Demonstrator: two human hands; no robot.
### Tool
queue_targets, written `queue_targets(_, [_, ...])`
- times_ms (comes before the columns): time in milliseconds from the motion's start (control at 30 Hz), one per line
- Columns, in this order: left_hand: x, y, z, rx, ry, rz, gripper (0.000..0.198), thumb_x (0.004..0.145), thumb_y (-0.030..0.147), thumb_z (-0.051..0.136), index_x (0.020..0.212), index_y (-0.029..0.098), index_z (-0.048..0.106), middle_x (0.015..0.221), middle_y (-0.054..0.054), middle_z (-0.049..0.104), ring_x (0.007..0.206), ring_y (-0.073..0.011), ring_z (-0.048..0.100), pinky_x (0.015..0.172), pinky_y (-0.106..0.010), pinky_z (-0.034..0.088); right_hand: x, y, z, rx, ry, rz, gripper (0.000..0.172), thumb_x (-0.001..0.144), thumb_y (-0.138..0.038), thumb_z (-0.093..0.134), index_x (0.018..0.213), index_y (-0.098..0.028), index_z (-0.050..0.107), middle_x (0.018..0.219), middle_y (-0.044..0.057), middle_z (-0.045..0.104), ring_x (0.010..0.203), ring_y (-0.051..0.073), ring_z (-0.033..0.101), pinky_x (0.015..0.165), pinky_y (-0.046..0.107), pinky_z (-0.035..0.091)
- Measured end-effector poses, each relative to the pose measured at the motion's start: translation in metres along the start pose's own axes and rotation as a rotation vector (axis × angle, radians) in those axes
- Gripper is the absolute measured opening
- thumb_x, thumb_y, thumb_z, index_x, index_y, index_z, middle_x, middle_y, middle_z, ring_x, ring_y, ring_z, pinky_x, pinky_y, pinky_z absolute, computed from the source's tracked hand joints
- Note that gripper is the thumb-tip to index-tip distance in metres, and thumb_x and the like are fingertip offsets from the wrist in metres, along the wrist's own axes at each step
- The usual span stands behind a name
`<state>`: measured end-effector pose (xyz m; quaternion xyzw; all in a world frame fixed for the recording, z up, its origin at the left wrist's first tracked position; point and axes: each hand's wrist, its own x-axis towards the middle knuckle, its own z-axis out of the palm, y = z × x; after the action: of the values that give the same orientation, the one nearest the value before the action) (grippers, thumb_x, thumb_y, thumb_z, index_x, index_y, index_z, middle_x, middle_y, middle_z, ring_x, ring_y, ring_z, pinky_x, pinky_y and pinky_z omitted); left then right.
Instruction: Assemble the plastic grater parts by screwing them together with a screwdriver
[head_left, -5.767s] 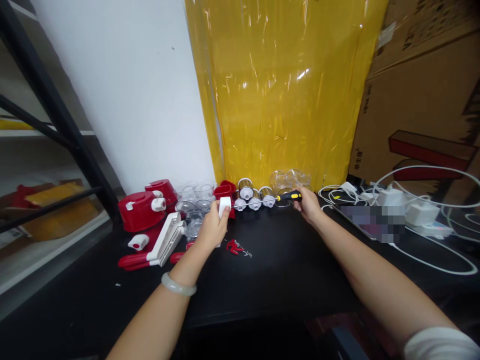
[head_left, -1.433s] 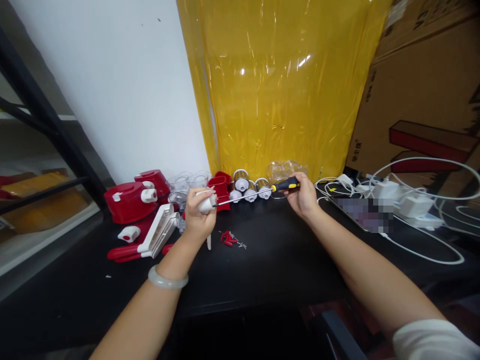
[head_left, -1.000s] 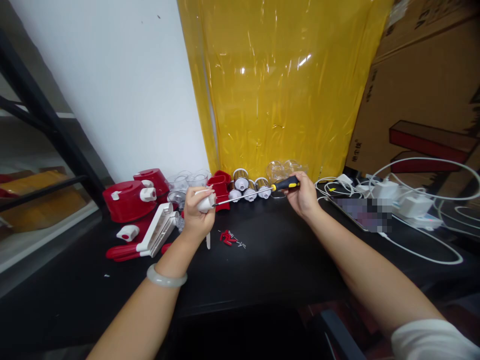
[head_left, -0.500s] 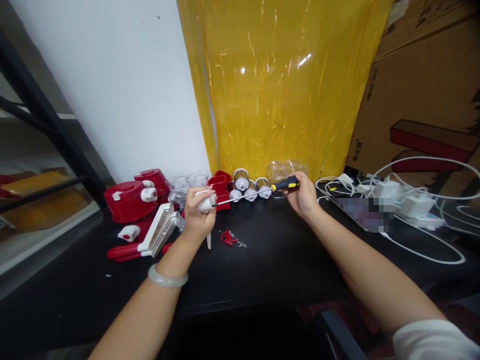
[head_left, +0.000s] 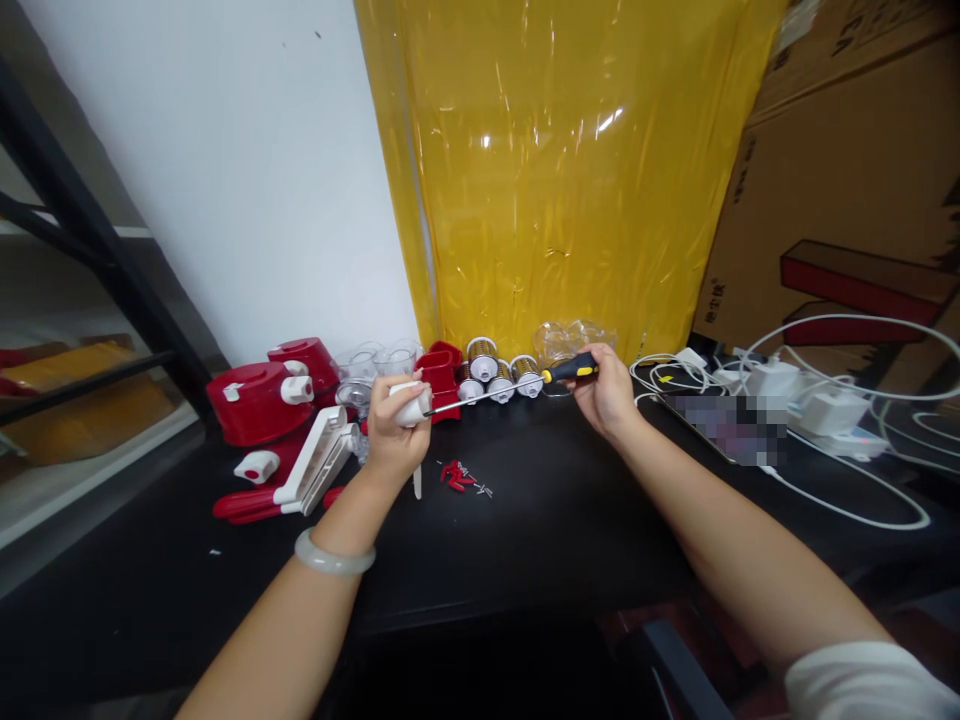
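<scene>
My left hand point(head_left: 395, 425) is closed around a white plastic part point(head_left: 409, 404), most of which the fingers hide. In my right hand point(head_left: 606, 392) is a screwdriver point(head_left: 566, 370) with a black and yellow handle, gripped by that handle. Its long shaft points left, and the tip meets the end of the white part. Below, on the black table point(head_left: 555, 520), lies a small pile of red pieces point(head_left: 455, 476) with screws point(head_left: 484, 490) beside it.
Red housings point(head_left: 251, 405) and white-and-red handles point(head_left: 315, 462) stand at the left. Behind my hands are clear cups point(head_left: 397, 357), a red part point(head_left: 441, 372) and several metal-meshed drums point(head_left: 482, 360). At right lie a phone point(head_left: 705, 430), chargers point(head_left: 829, 408) and white cables point(head_left: 855, 520).
Hardly anything differs. Both hands keep their places, and the screwdriver tip stays at the end of the white part.
</scene>
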<state>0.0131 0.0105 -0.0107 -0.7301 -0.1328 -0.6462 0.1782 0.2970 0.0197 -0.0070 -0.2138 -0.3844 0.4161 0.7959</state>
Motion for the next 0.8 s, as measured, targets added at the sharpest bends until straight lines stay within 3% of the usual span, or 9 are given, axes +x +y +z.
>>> queue_targets(300, [0.0009, 0.0025, -0.0075, 0.102, 0.039, 0.093, 0.061, 0.069, 0.002, 0.070, 0.115, 0.034, 0.047, 0.107, 0.000, 0.054, 0.084, -0.0141, 0.061, 0.088, -0.048, 0.058, -0.0048, -0.0030, 0.0029, 0.009, -0.021, -0.027, 0.024, 0.075, -0.039, 0.067, 0.070, -0.022, 0.050, 0.067, -0.003, 0.050, 0.054, 0.011, 0.050, 0.039, 0.021, 0.042])
queue_targets(533, [0.0029, 0.0052, -0.0071, 0.085, 0.057, 0.051, 0.054, 0.068, 0.004, 0.072, 0.109, 0.033, 0.050, 0.105, 0.000, 0.055, 0.082, -0.0142, 0.061, 0.087, -0.047, 0.058, -0.0051, -0.0036, 0.0035, 0.000, -0.021, -0.040, 0.023, 0.077, -0.039, 0.065, 0.071, -0.022, 0.050, 0.066, -0.003, 0.049, 0.052, 0.010, 0.049, 0.039, 0.021, 0.042])
queue_targets(800, [0.0051, 0.0047, -0.0064, 0.127, 0.055, 0.103, 0.061, 0.069, 0.002, 0.069, 0.115, 0.035, 0.047, 0.104, -0.001, 0.052, 0.086, -0.0161, 0.058, 0.085, -0.046, 0.058, -0.0069, -0.0055, 0.0037, -0.011, -0.030, -0.049, 0.022, 0.075, -0.039, 0.066, 0.071, -0.022, 0.051, 0.067, -0.003, 0.049, 0.054, 0.010, 0.049, 0.041, 0.021, 0.043])
